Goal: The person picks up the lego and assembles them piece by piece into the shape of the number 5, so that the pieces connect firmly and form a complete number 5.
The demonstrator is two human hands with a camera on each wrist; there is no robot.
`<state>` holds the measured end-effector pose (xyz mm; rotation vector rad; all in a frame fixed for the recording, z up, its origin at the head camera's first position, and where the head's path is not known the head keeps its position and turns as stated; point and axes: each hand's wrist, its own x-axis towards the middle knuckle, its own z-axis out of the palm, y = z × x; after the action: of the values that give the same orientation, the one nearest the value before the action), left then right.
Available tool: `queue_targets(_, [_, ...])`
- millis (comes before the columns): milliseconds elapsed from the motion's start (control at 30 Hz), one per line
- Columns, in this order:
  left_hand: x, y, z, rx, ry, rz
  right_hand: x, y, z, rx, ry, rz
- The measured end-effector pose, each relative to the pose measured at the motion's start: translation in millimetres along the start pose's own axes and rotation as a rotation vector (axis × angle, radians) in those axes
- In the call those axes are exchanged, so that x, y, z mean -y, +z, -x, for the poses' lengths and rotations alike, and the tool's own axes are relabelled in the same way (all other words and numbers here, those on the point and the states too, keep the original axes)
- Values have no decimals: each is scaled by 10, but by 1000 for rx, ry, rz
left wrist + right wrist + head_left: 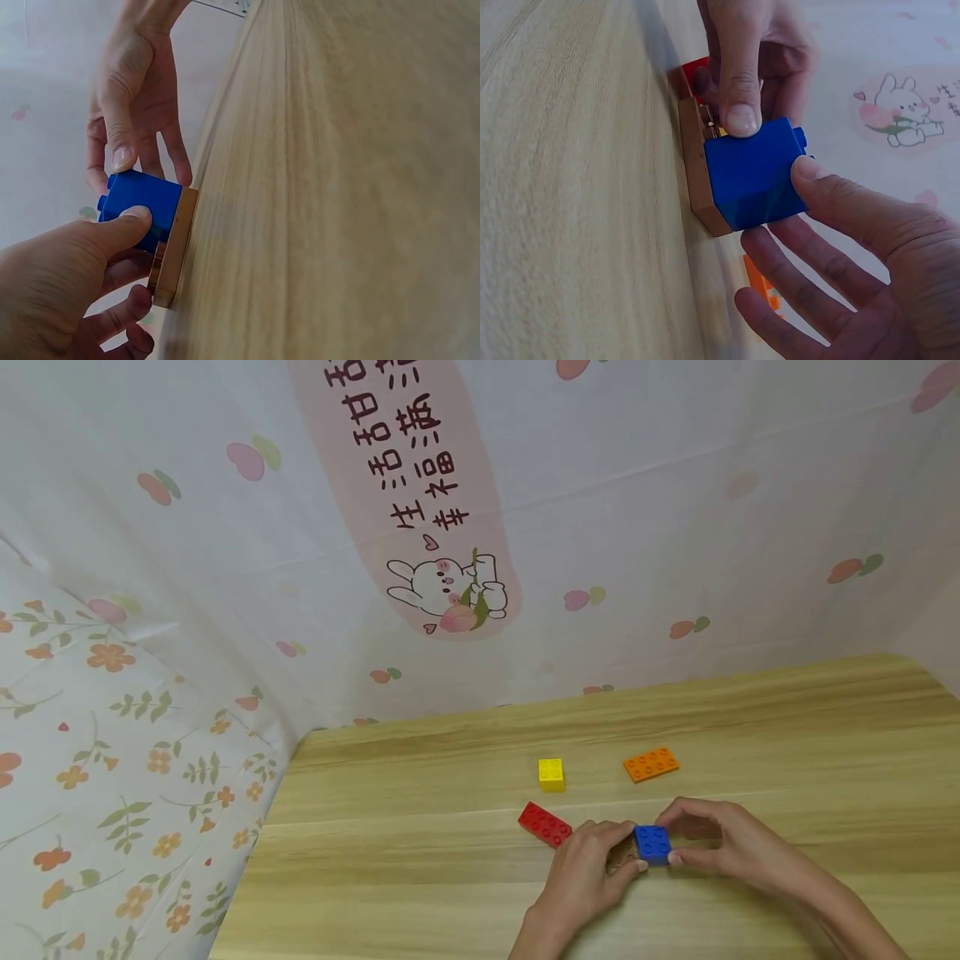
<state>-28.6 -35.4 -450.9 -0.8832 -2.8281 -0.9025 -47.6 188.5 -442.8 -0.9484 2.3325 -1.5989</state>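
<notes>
A square blue toy brick [652, 843] stands on one end of a flat brown studded plate [177, 251], close over the wooden table. In the left wrist view the plate's bare studs stick out past the brick on the left hand's side. My left hand [585, 868] pinches the blue brick from the left, thumb on its near face and fingers behind, partly hidden. From the right, my right hand [738, 847] pinches the same brick near its studded top, thumb on the near edge and forefinger at the far side. Its other fingers are spread.
A red brick [545, 824] lies just left of the left hand. Behind the hands are a yellow brick [551, 774] and a thin orange plate [651, 765]. A patterned cloth [600, 510] hangs behind the table [390, 843].
</notes>
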Motion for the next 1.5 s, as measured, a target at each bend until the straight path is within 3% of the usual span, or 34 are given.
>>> queue_targets(300, [-7, 3, -4, -1, -1, -1, 2, -26, 6, 32, 44, -67])
queue_targets(467, [-16, -1, -1, 2, 2, -4, -54, 33, 16, -16, 12, -64])
queue_targets(733, [-32, 6, 1, 8, -12, 2, -275, 200, 49, -62, -95, -285])
queue_targets(833, [-48, -3, -3, 6, -14, -17, -309, 202, 57, -55, -115, -290])
queue_targets(1067, [-98, -118, 17, -2, -30, -151, -302, 195, 73, -69, -72, -286])
queue_targets(1167, [-24, -287, 26, -4, -42, -140, -298, 195, 75, -77, -57, -283])
queue_targets(1300, [182, -537, 78, 13, -92, -122, -298, 195, 64, -83, -41, -276])
queue_targets(1500, [420, -643, 170, 74, -201, -123, -306, 195, 64, -86, -32, -276])
